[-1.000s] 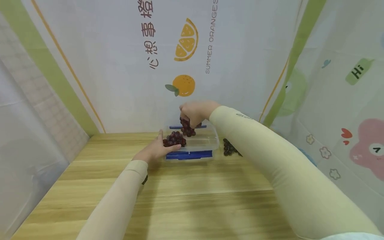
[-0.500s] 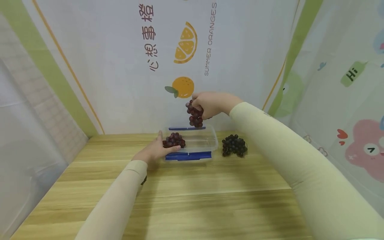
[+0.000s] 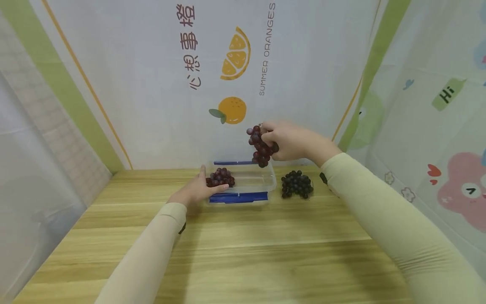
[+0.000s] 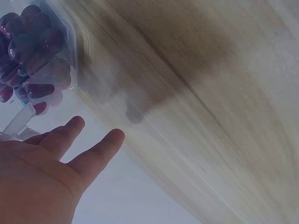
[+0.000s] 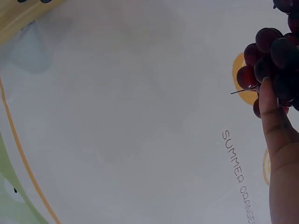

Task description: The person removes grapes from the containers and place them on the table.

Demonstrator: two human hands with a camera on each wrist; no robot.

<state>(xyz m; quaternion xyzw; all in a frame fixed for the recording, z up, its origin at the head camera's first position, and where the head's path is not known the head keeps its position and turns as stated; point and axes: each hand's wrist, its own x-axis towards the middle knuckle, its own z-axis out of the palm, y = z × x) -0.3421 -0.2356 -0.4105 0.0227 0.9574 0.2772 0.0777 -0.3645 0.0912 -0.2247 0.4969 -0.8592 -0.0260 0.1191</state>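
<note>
Since half a second ago, the right hand [image 3: 290, 139] has moved rightward with its bunch of red grapes [image 3: 260, 147], now raised near the right end of a clear box [image 3: 252, 182]. Its fingers are curled and clamped on the top of the bunch, with the berries hanging below; the right wrist view shows one finger lying along them and a thin stem poking out. The left hand [image 3: 195, 190] is where it was, at the box's left end, its fingers straight and spread apart, the thumb along the near side. Inside the box, by that hand, lies a second red cluster [image 3: 220, 176]. Blue latch flaps [image 3: 239, 197] hang out along the near and far long sides. Just right of the box, a dark bunch [image 3: 297, 184] rests on the wooden bench [image 3: 247, 261]. Pale yellow sleeves [image 3: 379, 215] cover both arms. Behind hangs a white cloth [image 3: 303, 63] printed with oranges and lettering.
</note>
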